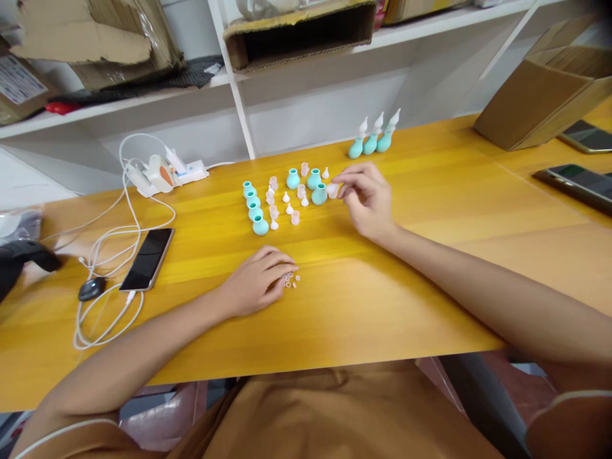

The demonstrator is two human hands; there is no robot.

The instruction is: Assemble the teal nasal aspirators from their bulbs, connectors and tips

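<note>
At one o'clock, my right hand (367, 199) pinches a pale-pink plastic piece (331, 190) beside a turquoise round-bellied bottle (319, 196); at seven, my left hand (258, 282) curls by tiny pale rings (288, 285), grip unclear.

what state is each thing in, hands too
right hand: pinching a pale piece
left hand: fingertips at small rings
seven teal bulbs: standing, open-mouthed
three rear bulbs: standing, topped with pale tips
left phone: flat, screen dark
power strip: carrying plugs
</note>
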